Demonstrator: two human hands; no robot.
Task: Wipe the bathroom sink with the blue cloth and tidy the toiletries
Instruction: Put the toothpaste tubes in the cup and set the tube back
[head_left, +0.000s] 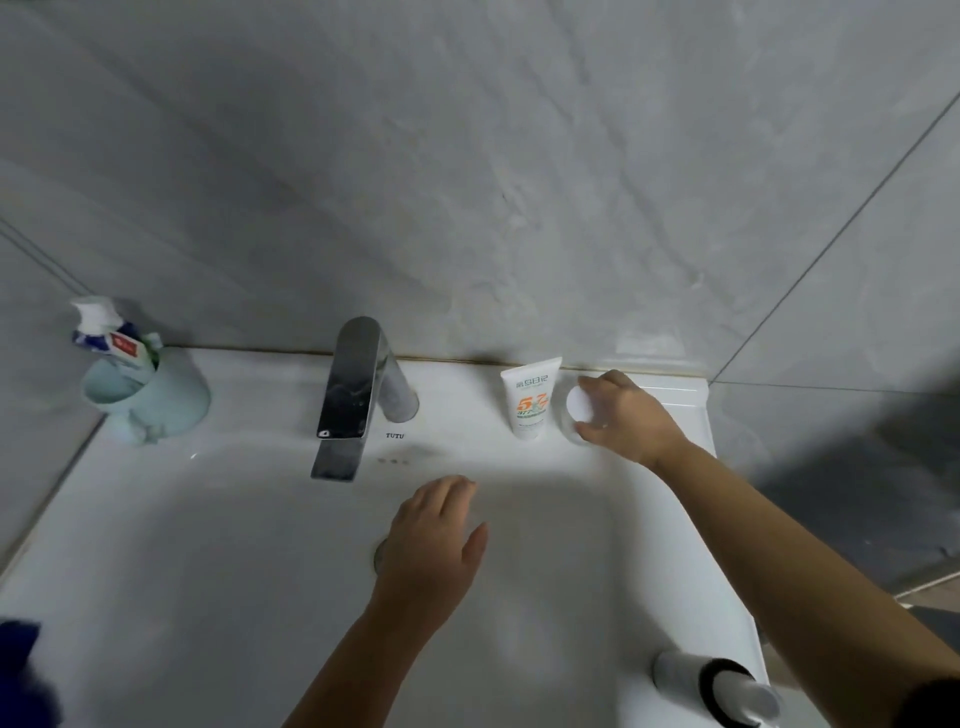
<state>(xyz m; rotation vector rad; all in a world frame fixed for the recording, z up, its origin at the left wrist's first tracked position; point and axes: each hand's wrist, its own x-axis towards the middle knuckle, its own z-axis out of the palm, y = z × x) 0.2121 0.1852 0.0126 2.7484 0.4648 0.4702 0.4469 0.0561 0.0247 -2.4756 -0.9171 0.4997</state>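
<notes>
The white sink (208, 545) fills the lower view. My right hand (631, 415) is on the back ledge at the right, fingers wrapped around a small round jar with a white lid (579, 405). Just left of the jar a white tube with orange print (530, 397) stands on its cap. My left hand (434, 540) hovers over the basin with fingers apart, holding nothing and covering part of the drain (379, 556). The blue cloth (18, 644) lies at the sink's front left edge, mostly cut off.
A chrome tap (353, 395) stands at the middle of the back ledge. At the back left, a pale blue cup (156, 400) holds a toothpaste tube (111, 338). A white and black pump bottle (722, 686) sits at the front right corner. Grey tiled walls surround the sink.
</notes>
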